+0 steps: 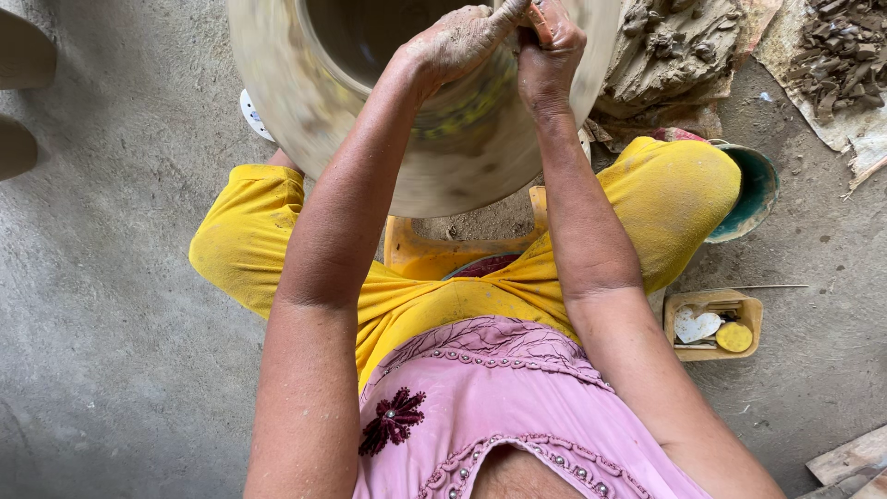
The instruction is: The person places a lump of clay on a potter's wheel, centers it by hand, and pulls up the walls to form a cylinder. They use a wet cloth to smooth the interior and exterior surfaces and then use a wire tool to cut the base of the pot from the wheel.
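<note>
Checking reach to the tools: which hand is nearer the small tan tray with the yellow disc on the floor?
Right. The right hand grips the large clay pot's rim, above the tray; the left hand sits beside it, farther away.

Directly ahead of us the large clay pot (416, 120) fills the space between our knees; its wide wall blocks any straight reach forward. Both hands sit at its rim, left hand (457, 42) and right hand (550, 46), touching each other, so no gap lies between them there. To the right, the heap of clay (670, 46) stands just beside the pot and closes that side. Lower right, the green bowl (753, 189) and the small tray of tools (713, 323) occupy the floor near our right knee. The left side offers open grey floor (111, 277), bare from knee to frame edge.
</note>
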